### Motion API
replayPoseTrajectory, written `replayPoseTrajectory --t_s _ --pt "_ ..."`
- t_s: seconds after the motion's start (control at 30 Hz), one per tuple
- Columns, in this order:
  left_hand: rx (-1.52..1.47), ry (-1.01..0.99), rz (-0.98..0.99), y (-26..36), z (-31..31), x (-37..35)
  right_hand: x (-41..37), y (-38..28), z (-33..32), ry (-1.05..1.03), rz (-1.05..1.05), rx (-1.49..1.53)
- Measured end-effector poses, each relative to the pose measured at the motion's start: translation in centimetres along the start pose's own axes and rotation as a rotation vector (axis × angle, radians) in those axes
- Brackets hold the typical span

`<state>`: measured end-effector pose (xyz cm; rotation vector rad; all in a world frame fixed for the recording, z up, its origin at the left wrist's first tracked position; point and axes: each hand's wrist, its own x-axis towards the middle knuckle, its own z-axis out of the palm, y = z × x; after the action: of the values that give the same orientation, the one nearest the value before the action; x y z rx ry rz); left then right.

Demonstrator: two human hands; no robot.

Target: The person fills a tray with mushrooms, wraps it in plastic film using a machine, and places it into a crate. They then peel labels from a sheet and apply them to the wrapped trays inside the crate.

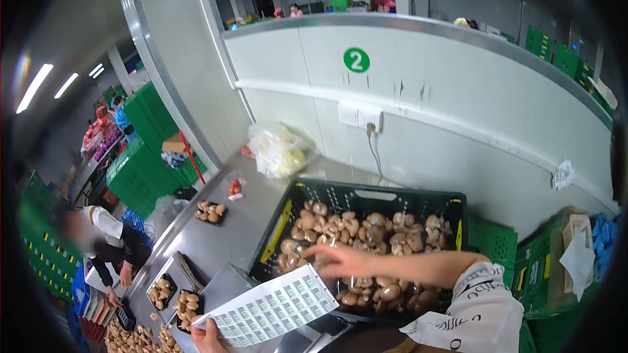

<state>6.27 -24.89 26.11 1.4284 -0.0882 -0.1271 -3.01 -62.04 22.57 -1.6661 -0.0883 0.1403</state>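
My left hand grips the lower left corner of a white sheet of labels, printed with rows of small greenish stickers. The sheet is tilted in front of a dark green crate. Packs of brown mushrooms fill the crate, some shining under clear film. My right hand reaches in from the right over the packs, fingers stretched out to the left. Its fingertips are right at a wrapped pack near the crate's left side.
Trays of mushrooms stand left of the sheet, another tray farther back. A plastic bag lies by the wall. At left, a person reaches toward a black tray near loose mushrooms. Green crates stand at right.
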Motion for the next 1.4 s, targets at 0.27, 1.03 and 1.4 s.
replayPoseTrajectory --t_s 0.27,1.03,1.4 --pt "-0.037 0.042 0.104 -1.7 -0.2 2.0 0.5 -1.9 3.3 0.415 -0.207 0.185" --pt "0.007 0.235 0.162 -3.6 -5.1 -1.5 5.4 -3.6 7.2 0.255 -0.229 0.050" --pt "0.913 -0.230 0.469 -0.3 2.9 -0.2 6.3 -0.6 11.5 0.224 -0.401 -0.269"
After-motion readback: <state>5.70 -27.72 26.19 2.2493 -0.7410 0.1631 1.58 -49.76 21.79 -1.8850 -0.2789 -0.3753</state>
